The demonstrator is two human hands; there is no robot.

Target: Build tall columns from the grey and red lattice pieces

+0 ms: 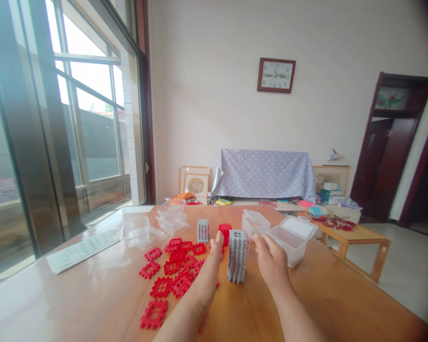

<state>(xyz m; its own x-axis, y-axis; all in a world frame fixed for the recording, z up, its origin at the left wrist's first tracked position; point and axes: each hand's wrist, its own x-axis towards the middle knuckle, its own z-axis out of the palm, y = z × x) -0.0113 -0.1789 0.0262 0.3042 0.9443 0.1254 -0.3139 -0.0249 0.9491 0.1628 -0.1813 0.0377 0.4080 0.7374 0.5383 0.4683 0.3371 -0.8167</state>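
A tall stack of grey interlocking plastic squares (237, 257) stands upright on the table between my hands. My left hand (212, 266) is just left of it, seen edge-on with its fingers stretched forward, holding nothing that I can see. On the right, my right hand (271, 257) is closed, thumb and forefinger brought together; anything in that pinch is too small or hidden to make out. Loose red plastic squares (161, 287) with notched edges lie scattered left of my left hand. Behind the grey stack is a red stack (224, 230), partly hidden. A shorter grey stack (203, 231) stands farther back.
Clear plastic tubs (171, 213) and lids are at the back left, beside a sheaf of papers (83, 251). To the right are a small clear box (256, 223) and a larger box with an open lid (288, 240). A low wooden table (364, 237) is beyond.
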